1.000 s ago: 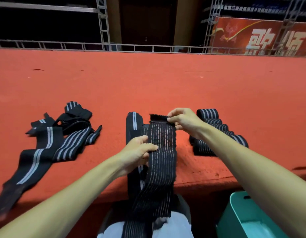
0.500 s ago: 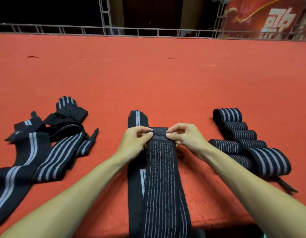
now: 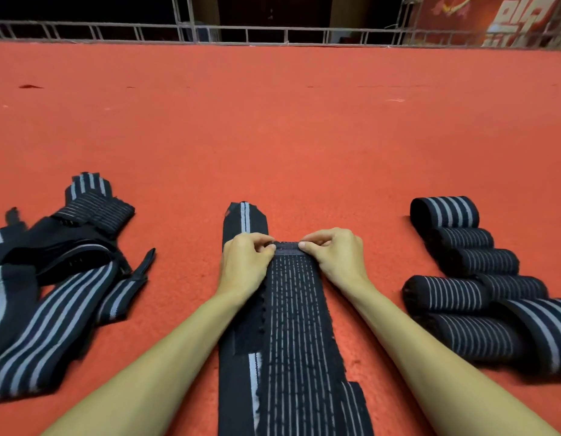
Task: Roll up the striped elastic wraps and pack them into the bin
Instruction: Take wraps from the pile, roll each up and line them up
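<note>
Pinching the far end of a flat wrap [image 3: 296, 325] on the red carpet [image 3: 288, 136], both hands sit side by side in the head view. The left hand [image 3: 244, 262] has thumb and fingers closed on the left corner of the folded-over end; the right hand [image 3: 335, 259] grips the right corner the same way. A small first turn of the roll shows between the fingertips. This wrap runs from the hands toward the camera and out of the bottom edge, thin pale stripes along its length.

Under it, slightly to the left, lies a second wrap [image 3: 245, 219] with a single broad stripe; its pointed end sticks out beyond the hands.

To the left, well apart, a loose pile [image 3: 59, 291] of unrolled wraps lies tangled on the carpet. To the right, a cluster of rolls [image 3: 474, 278] lies touching one another.

A metal rail [image 3: 272, 34] edges the carpet at the far side, with a red banner [image 3: 508, 20] behind it. No bin is in view.
</note>
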A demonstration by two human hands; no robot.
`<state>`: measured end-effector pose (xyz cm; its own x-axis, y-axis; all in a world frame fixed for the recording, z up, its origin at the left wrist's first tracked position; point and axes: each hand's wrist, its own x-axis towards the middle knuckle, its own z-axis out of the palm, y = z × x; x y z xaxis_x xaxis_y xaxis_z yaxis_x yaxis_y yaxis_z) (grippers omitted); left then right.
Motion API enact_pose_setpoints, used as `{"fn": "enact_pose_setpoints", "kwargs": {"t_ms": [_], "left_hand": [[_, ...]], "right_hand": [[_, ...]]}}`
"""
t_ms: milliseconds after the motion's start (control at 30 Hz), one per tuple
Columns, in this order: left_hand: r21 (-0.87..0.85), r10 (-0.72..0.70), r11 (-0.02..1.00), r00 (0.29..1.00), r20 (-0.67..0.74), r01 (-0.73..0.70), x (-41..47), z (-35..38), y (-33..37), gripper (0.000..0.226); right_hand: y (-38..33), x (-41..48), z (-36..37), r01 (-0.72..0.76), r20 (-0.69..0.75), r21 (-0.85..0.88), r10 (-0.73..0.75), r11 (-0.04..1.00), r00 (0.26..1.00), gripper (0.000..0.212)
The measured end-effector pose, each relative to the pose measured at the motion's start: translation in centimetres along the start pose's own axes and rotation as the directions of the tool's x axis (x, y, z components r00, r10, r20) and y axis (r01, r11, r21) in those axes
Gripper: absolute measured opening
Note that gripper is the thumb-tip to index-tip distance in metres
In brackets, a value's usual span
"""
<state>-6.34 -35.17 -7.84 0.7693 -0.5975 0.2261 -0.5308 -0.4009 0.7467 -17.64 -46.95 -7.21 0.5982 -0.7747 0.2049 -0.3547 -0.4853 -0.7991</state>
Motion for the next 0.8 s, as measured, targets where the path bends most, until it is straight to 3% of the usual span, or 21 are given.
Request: {"fn": "enact_pose_setpoints", "kwargs": {"t_ms": [133, 267, 433, 600, 800], "left_hand": [[0.058, -0.006, 0.998, 1.000, 0.025, 0.005, -0.1, 0.2, 0.2, 0.026], [0.108, -0.013, 0.994, 0.998, 0.069, 0.006, 0.0, 0.2, 0.1, 0.014], [0.094, 0.110, 0.987, 0.973, 0.201, -0.131, -1.4, -1.1, 0.8, 0.005], [-0.170, 0.156, 0.979, 0.944, 0.290, -0.109, -3.5, -4.9, 4.5, 0.004], [-0.288, 0.285, 0.934, 0.925, 0.251, -0.210, -7.3, -10.0, 8.3, 0.015]], "right_hand": [[0.2, 0.3, 0.5, -0.006, -0.014, -0.094, 0.005, 0.996, 1.000, 0.011], [0.0, 0.5, 1.0, 0.037, 0.058, -0.206, -0.025, 0.978, 0.998, 0.014], [-1.5, -0.7, -0.6, 0.130, 0.107, -0.136, -0.116, 0.982, 0.987, 0.008], [-5.4, -2.4, -4.3, 0.323, 0.137, -0.223, -0.298, 0.920, 0.945, 0.010], [-9.6, -6.4, -8.9, 0.383, 0.163, -0.169, -0.358, 0.908, 0.919, 0.011]]}}
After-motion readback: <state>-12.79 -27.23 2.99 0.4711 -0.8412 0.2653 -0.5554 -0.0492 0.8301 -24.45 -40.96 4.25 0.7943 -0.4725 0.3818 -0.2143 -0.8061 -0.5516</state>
